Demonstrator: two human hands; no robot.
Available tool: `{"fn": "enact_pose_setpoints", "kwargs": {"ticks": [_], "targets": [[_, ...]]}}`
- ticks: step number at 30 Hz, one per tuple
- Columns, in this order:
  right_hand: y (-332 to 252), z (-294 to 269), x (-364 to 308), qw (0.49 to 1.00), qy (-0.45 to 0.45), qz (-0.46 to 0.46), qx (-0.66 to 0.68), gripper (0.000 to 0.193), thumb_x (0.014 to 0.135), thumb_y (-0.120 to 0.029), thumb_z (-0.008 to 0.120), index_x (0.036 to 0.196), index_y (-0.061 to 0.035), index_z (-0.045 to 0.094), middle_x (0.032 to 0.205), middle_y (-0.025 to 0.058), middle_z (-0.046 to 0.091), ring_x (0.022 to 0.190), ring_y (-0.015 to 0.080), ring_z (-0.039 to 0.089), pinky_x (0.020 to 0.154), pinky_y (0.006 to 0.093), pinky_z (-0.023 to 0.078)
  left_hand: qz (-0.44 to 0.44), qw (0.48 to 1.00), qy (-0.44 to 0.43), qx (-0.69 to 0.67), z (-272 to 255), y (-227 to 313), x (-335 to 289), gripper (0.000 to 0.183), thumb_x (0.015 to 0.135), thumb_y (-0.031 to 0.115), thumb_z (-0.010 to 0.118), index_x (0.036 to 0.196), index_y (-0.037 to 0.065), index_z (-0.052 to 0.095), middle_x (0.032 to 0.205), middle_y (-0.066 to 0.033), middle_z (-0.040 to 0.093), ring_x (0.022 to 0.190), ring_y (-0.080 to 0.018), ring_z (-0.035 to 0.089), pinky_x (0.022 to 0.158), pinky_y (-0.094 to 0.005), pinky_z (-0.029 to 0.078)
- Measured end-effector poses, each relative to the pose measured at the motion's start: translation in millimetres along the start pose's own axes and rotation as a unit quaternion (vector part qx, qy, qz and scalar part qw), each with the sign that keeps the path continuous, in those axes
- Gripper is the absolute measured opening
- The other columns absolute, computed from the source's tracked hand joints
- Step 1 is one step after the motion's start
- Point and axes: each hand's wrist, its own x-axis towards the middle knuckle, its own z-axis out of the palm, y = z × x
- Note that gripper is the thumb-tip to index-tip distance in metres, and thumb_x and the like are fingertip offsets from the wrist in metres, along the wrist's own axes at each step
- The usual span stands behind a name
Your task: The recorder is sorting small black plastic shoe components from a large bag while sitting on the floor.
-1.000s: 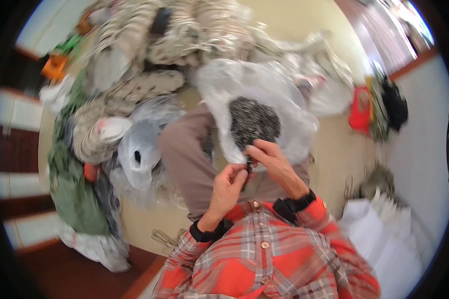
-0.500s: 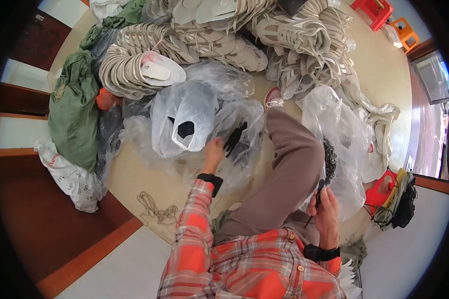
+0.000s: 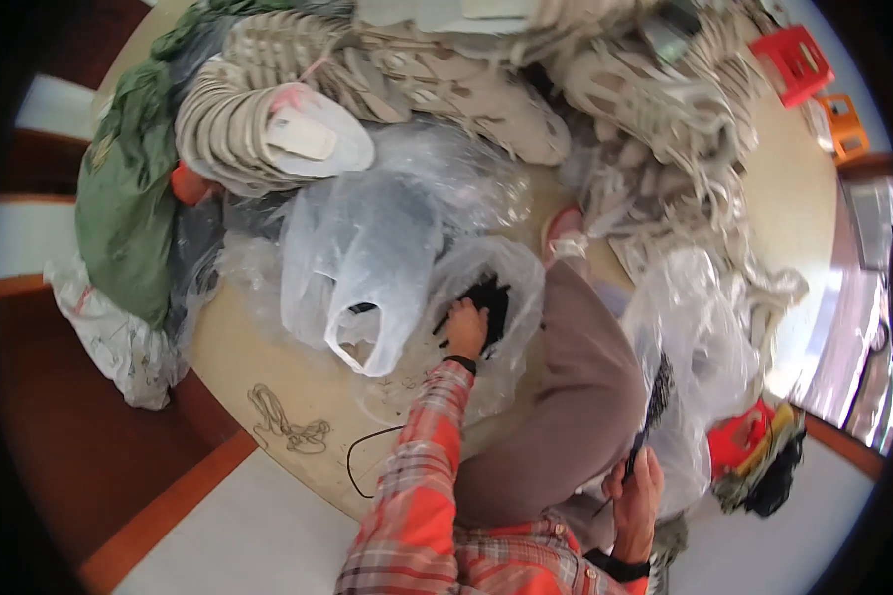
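My left hand [image 3: 464, 329] reaches into a clear plastic bag on the floor, its fingers curled onto a bunch of black cords [image 3: 491, 302]; the fingertips are partly hidden among them. My right hand [image 3: 637, 491], beside my bent knee, is closed around a slim black piece [image 3: 633, 458] with a thin end sticking out below the fingers. Its exact kind is too small to tell. Close by the right hand, speckled black-and-grey small pieces [image 3: 661, 392] lie in another clear bag [image 3: 695, 332]. A looped black cord [image 3: 351, 461] lies left of my left forearm.
A whitish plastic bag [image 3: 382, 253] stands left of my left hand. Beyond it are rows of nested beige shoe uppers [image 3: 238, 129]. Green sacking [image 3: 124, 218] and a white sack [image 3: 114, 337] lie at left. Thin tangled cord [image 3: 288, 421] is on the floor; red and orange stools [image 3: 794, 64] stand far right.
My left hand has moved forward and right, from beside the bag into the black cords. The looped black cord now shows on the floor. My right hand has kept hold of its black piece.
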Motion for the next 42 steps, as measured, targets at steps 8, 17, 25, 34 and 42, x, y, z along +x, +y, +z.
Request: {"fn": "enact_pose_setpoints", "kwargs": {"ticks": [8, 17, 25, 34, 42], "targets": [[6, 2, -9, 0.999, -0.029, -0.023, 0.006, 0.022, 0.091, -0.028, 0.047, 0.087, -0.0068, 0.044, 0.061, 0.0019, 0.048, 0.041, 0.0102, 0.039, 0.041, 0.0242, 0.034, -0.018, 0.995, 0.018, 0.095, 0, -17, 2, 0.015, 0.077, 0.011, 0.052, 0.089, 0.003, 0.054, 0.084, -0.0151, 0.060, 0.076, -0.0302, 0.062, 0.067, -0.0386, 0.051], [13, 7, -35, 0.995, -0.075, -0.051, 0.030, 0.023, 0.092, -0.031, 0.044, 0.090, -0.0080, 0.045, 0.062, 0.0010, 0.046, 0.043, 0.0086, 0.035, 0.042, 0.0231, 0.029, 0.012, 0.953, 0.071, -0.293, -77, -24, -49, 0.025, 0.084, 0.007, 0.042, 0.105, 0.007, 0.056, 0.094, -0.0224, 0.060, 0.081, -0.0415, 0.057, 0.071, -0.0456, 0.047], [27, -15, -62, 0.983, -0.148, -0.093, 0.046, 0.028, 0.092, -0.034, 0.045, 0.093, -0.0063, 0.048, 0.062, 0.0008, 0.047, 0.041, 0.0076, 0.031, 0.040, 0.0220, 0.027, -0.129, 0.782, 0.014, -0.609, -168, 5, -86, 0.018, 0.092, 0.017, 0.035, 0.103, 0.006, 0.046, 0.073, -0.0122, 0.055, 0.049, -0.0207, 0.060, 0.049, -0.0275, 0.051], [51, -56, -76, 0.963, -0.219, -0.128, 0.093, 0.040, 0.085, -0.002, 0.046, 0.122, 0.0007, 0.034, 0.086, 0.0094, 0.054, 0.066, 0.0141, 0.051, 0.057, 0.0278, 0.044, -0.043, 0.540, -0.288, -0.789, -284, 63, -189, 0.029, 0.087, 0.007, 0.043, 0.115, -0.001, 0.040, 0.103, -0.0194, 0.054, 0.098, -0.0303, 0.055, 0.083, -0.0466, 0.047], [30, -52, -98, 0.947, -0.260, -0.161, 0.098, 0.032, 0.088, -0.007, 0.049, 0.116, 0.0028, 0.037, 0.092, 0.0141, 0.058, 0.071, 0.0157, 0.057, 0.061, 0.0260, 0.048, 0.039, 0.606, -0.452, -0.654, -288, 137, -255, 0.051, 0.080, -0.009, 0.041, 0.129, -0.002, 0.027, 0.117, -0.0194, 0.045, 0.111, -0.0288, 0.048, 0.089, -0.0450, 0.044]]}}
